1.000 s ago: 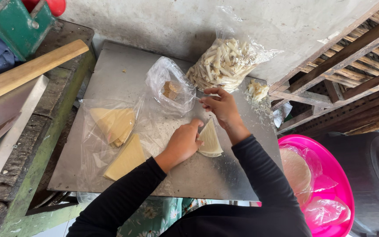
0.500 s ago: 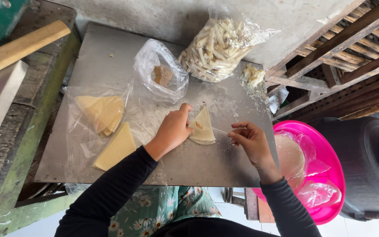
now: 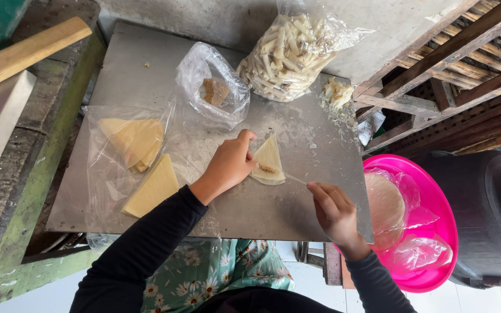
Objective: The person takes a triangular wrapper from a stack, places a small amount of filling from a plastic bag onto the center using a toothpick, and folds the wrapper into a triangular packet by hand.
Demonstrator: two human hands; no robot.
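1. Head view: the left hand (image 3: pixel 227 167) pins a triangular wrapper (image 3: pixel 269 161) flat on the desk (image 3: pixel 273 208), fingers spread on its edge.
2. The right hand (image 3: pixel 334 211) pinches a thin stick (image 3: pixel 296 179), fingers narrow; steady pressure would likely keep the filling (image 3: pixel 267 168) centred.

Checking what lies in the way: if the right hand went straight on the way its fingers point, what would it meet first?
Probably the triangular wrapper, pinned by the left hand. The right hand points up-left across the metal sheet; a thin stick seems to extend from it.
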